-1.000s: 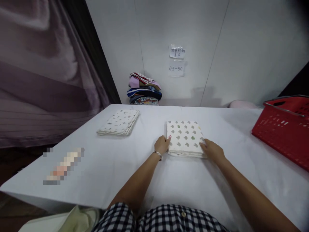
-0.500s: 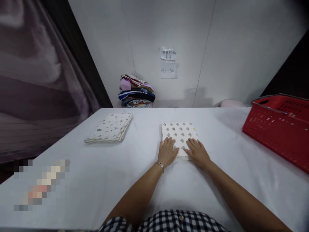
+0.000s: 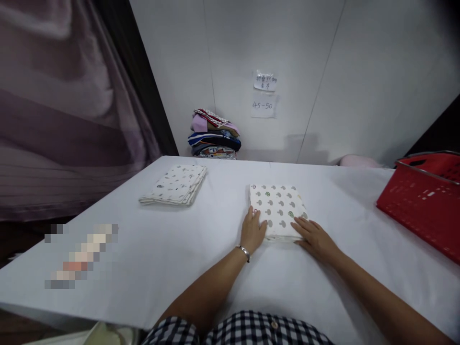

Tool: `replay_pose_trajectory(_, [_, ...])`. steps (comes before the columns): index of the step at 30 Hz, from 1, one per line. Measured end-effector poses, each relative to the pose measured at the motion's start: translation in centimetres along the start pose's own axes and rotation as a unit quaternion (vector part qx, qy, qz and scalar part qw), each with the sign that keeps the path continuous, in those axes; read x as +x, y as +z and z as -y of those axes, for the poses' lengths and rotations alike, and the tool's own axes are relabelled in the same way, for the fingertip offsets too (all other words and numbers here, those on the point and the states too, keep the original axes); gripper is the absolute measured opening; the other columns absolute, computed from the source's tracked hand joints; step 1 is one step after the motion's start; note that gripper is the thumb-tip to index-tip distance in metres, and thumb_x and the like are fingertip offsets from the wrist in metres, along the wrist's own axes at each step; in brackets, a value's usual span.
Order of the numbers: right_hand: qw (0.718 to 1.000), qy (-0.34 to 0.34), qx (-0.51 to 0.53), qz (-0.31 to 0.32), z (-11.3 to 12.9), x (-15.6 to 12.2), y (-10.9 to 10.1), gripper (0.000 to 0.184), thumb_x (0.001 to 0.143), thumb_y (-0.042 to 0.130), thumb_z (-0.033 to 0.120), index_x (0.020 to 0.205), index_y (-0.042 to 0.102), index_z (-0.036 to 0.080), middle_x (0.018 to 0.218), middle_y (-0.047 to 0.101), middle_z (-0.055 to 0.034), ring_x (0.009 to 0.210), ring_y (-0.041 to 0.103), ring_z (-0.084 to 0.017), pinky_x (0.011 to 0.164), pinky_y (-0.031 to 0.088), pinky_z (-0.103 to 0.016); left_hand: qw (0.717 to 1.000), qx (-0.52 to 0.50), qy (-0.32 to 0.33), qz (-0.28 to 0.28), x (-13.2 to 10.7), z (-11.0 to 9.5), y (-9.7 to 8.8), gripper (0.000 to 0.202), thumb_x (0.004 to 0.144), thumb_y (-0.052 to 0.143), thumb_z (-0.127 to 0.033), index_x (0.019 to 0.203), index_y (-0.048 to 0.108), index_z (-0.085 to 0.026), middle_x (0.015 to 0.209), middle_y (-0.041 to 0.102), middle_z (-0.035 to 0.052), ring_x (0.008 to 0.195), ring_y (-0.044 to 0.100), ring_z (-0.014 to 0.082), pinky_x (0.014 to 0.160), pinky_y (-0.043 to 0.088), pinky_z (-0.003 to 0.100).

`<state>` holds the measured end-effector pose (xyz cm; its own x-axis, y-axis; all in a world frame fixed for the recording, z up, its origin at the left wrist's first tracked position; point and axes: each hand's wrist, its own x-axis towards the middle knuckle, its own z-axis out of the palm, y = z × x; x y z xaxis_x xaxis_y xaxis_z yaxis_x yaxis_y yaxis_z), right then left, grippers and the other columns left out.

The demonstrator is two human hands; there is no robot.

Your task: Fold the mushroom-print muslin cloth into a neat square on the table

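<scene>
A folded white cloth (image 3: pixel 278 206) printed with grey mushrooms and a few coloured ones lies flat on the white table in front of me. My left hand (image 3: pixel 253 231) rests at its left front edge, fingers stretched over the side and thumb apart. At the right front corner, my right hand (image 3: pixel 316 237) lies with its fingers extended on top. Its thumb is by the front edge; whether it goes under the cloth I cannot tell. A second folded cloth (image 3: pixel 176 184), white with small dark prints, lies farther left, apart from both hands.
A red plastic basket (image 3: pixel 424 201) with a metal handle stands at the right of the white table (image 3: pixel 172 268). Behind the far edge is a stack of folded fabrics (image 3: pixel 215 136) by the wall. A blurred-out item lies at left, and a purple curtain (image 3: pixel 72 120) hangs beyond.
My hands have moved apart, from the middle of the mushroom cloth toward its left and right edges. The view has shifted, so everything sits a little differently in the picture.
</scene>
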<state>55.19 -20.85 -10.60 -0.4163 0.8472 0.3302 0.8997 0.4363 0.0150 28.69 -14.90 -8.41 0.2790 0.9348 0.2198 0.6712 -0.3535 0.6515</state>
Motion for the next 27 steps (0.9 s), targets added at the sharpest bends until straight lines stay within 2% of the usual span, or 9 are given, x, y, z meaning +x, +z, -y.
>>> replay_pose_trajectory(3, [1.0,-0.002,-0.014,-0.004,-5.6,-0.5,-0.1,0.042,0.088,0.042,0.042,0.128,0.049,0.03,0.131,0.051,-0.0076,0.12,0.046,-0.027,0.098,0.033,-0.049,0.998,-0.039,0.019,0.05,-1.8,-1.8,0.4,0.05,0.083,0.049,-0.04,0.125,0.048,-0.014,0.147,0.024,0.0153,0.132,0.03,0.0282,0.106,0.03,0.041])
replay_pose_trajectory(5, [0.993,0.089,-0.054,-0.052,-9.0,-0.4,-0.3,0.04,0.088,0.038,0.042,0.12,0.058,0.027,0.125,0.056,-0.0117,0.119,0.046,-0.034,0.091,0.034,-0.057,0.988,-0.081,0.066,0.116,-3.4,-3.3,1.0,0.05,0.081,0.052,-0.042,0.125,0.049,-0.017,0.147,0.024,0.0127,0.128,0.037,0.027,0.103,0.036,0.039])
replay_pose_trajectory(8, [0.978,0.161,-0.041,-0.124,-10.6,0.5,-1.1,0.045,0.086,0.036,0.041,0.118,0.059,0.02,0.123,0.055,-0.0155,0.12,0.043,-0.037,0.088,0.038,-0.058,0.971,-0.138,0.119,0.156,-4.8,-4.6,1.9,0.045,0.081,0.053,-0.04,0.121,0.052,-0.02,0.144,0.033,0.0092,0.123,0.044,0.0228,0.099,0.041,0.035])
replay_pose_trajectory(10, [0.979,0.15,0.009,-0.137,-8.7,1.3,-1.7,0.045,0.086,0.034,0.036,0.12,0.057,0.018,0.124,0.055,-0.0128,0.121,0.045,-0.031,0.094,0.04,-0.052,0.973,-0.157,0.132,0.105,-4.5,-4.4,1.9,0.037,0.082,0.053,-0.033,0.116,0.055,-0.021,0.134,0.044,0.0079,0.12,0.046,0.0199,0.101,0.04,0.034])
replay_pose_trajectory(12, [0.981,0.139,0.055,-0.128,-5.3,1.9,-1.9,0.042,0.087,0.036,0.034,0.118,0.058,0.016,0.121,0.058,-0.0122,0.118,0.048,-0.027,0.097,0.041,-0.045,0.978,-0.152,0.137,0.029,-3.3,-3.2,1.4,0.032,0.081,0.052,-0.024,0.113,0.056,-0.02,0.124,0.052,0.0075,0.116,0.048,0.0179,0.102,0.039,0.034])
replay_pose_trajectory(15, [0.989,0.112,0.071,-0.072,0.6,1.8,-1.5,0.042,0.089,0.04,0.038,0.124,0.052,0.019,0.126,0.055,-0.009,0.122,0.044,-0.025,0.099,0.038,-0.046,0.986,-0.101,0.114,-0.07,-0.4,-0.1,-0.1,0.033,0.08,0.05,-0.016,0.113,0.054,-0.018,0.12,0.052,0.0087,0.115,0.047,0.0188,0.103,0.037,0.038])
replay_pose_trajectory(17, [0.994,0.09,0.04,-0.054,3.5,1.3,-0.9,0.044,0.089,0.042,0.04,0.127,0.049,0.02,0.132,0.05,-0.0092,0.125,0.041,-0.026,0.101,0.034,-0.048,0.99,-0.057,0.069,-0.105,1.6,1.9,-1.1,0.039,0.078,0.05,-0.012,0.117,0.052,-0.016,0.123,0.05,0.0102,0.117,0.044,0.0202,0.104,0.035,0.039])
replay_pose_trajectory(21, [0.994,0.066,-0.016,-0.08,5.5,0.4,0.3,0.05,0.088,0.044,0.038,0.133,0.041,0.015,0.137,0.043,-0.0131,0.129,0.035,-0.028,0.103,0.029,-0.049,0.997,0.001,-0.004,-0.074,4.5,4.3,-1.8,0.047,0.078,0.05,-0.012,0.124,0.047,-0.015,0.129,0.048,0.0111,0.122,0.042,0.0225,0.105,0.034,0.039])
replay_pose_trajectory(27, [0.995,0.052,-0.025,-0.08,4.8,0.4,0.5,0.052,0.09,0.042,0.034,0.138,0.033,0.018,0.137,0.043,-0.013,0.129,0.035,-0.028,0.102,0.029,-0.049,1.0,0.005,-0.014,-0.003,6.4,4.6,-1.3,0.044,0.083,0.048,-0.019,0.126,0.049,-0.018,0.122,0.058,0.0063,0.11,0.052,0.0196,0.098,0.039,0.035])
